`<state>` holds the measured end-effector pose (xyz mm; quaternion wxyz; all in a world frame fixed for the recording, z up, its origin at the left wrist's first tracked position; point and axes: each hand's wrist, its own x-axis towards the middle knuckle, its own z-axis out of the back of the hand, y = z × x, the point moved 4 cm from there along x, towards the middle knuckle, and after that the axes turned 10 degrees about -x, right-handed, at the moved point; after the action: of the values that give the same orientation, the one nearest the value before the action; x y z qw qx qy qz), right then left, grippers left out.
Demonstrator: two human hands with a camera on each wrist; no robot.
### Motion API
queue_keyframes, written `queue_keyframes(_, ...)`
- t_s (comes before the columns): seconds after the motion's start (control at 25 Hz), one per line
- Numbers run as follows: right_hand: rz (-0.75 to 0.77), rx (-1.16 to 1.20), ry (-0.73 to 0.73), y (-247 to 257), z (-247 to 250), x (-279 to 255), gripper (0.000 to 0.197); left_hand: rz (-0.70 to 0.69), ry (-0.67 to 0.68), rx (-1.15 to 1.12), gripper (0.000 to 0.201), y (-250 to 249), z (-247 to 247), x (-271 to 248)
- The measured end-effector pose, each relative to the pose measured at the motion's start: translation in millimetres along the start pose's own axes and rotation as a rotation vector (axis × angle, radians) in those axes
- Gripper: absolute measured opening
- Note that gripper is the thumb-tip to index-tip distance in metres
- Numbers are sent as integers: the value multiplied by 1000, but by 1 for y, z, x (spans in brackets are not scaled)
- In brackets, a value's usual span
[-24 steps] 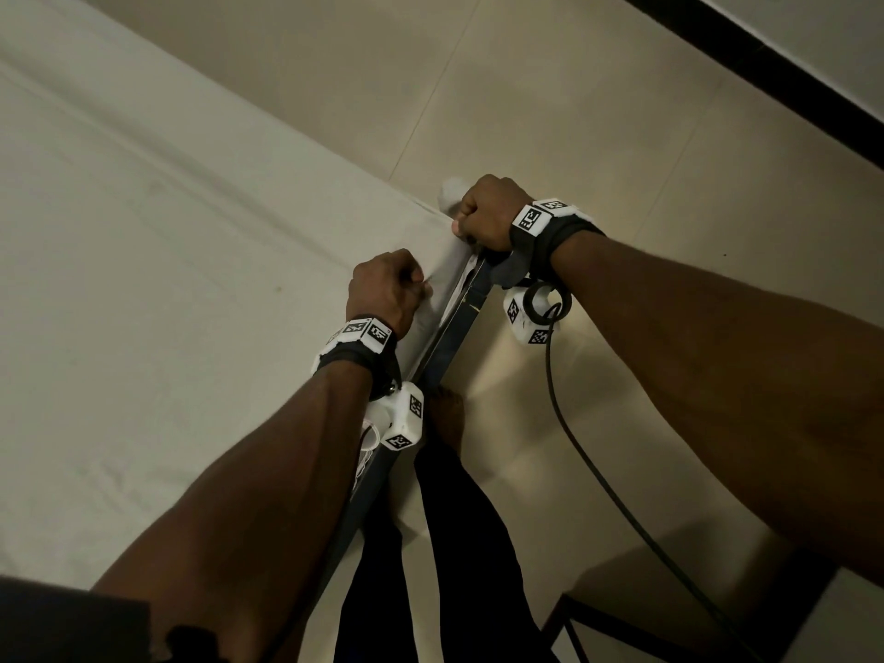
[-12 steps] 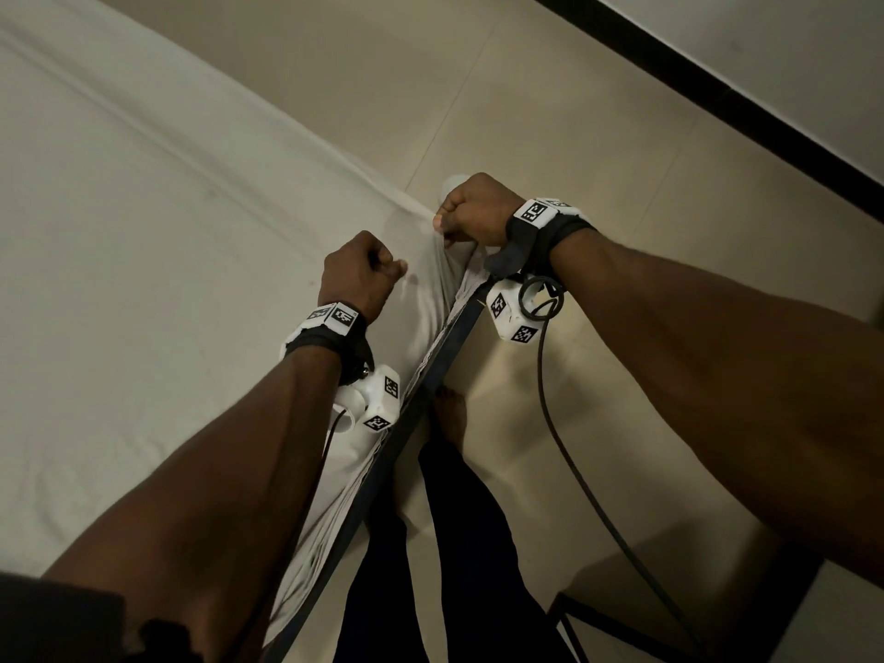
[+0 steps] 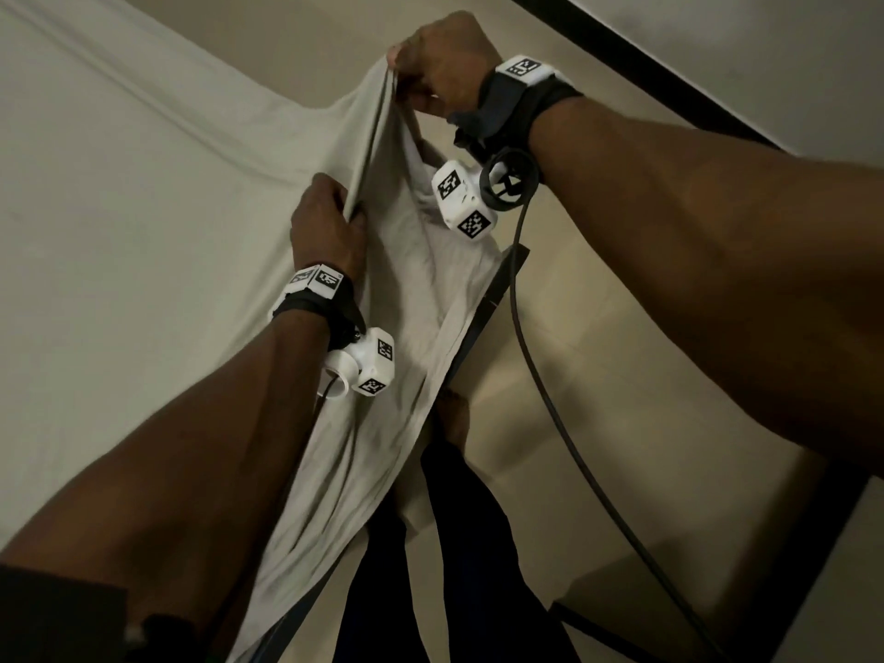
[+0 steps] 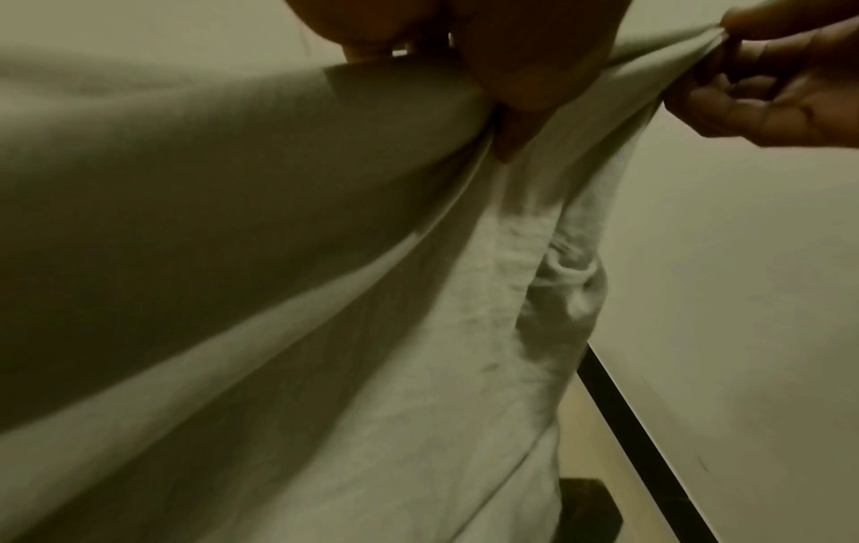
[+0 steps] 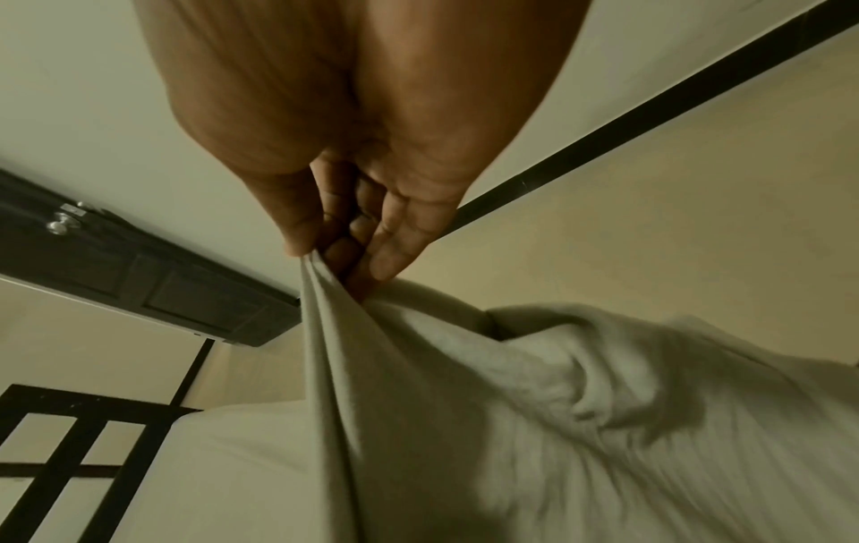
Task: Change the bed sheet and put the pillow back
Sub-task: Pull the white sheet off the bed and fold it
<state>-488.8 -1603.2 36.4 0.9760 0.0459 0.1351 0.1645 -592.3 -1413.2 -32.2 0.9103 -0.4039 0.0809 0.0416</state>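
A pale sheet (image 3: 119,241) covers the bed on the left and is lifted into a peak at the bed's corner. My right hand (image 3: 445,64) pinches the raised corner of the sheet (image 5: 418,367) between thumb and fingers, high above the frame. My left hand (image 3: 330,222) grips a fold of the same sheet (image 4: 232,220) lower down and nearer to me. The lifted cloth hangs down crumpled between the two hands over the dark bed frame rail (image 3: 497,284). No pillow is in view.
A tiled floor (image 3: 598,327) lies right of the bed, with a black skirting strip (image 3: 669,64) along the wall. My dark trouser leg (image 3: 454,567) stands beside the rail. A dark door (image 5: 139,272) and a dark slatted frame (image 5: 56,459) show in the right wrist view.
Both hands have pulled the sheet's corner up off the bed's corner; the right hand has risen highest, and the cloth now hangs loose between them.
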Motion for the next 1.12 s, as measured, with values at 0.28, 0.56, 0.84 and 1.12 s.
queue_keyframes(0.28,83,-332,93,24,-19,30,30,39,-20,-4,21,26,43,19)
queue_keyframes(0.56,81,-254,72,35,7,51,27,44,-116,-2,25,30,98,64)
queue_keyframes(0.84,-279,217,270,35,-53,24,29,41,70,34,23,58,56,16)
queue_keyframes(1.12,-561,633,305,45,-99,-47,30,225,104,-38,26,83,60,-56)
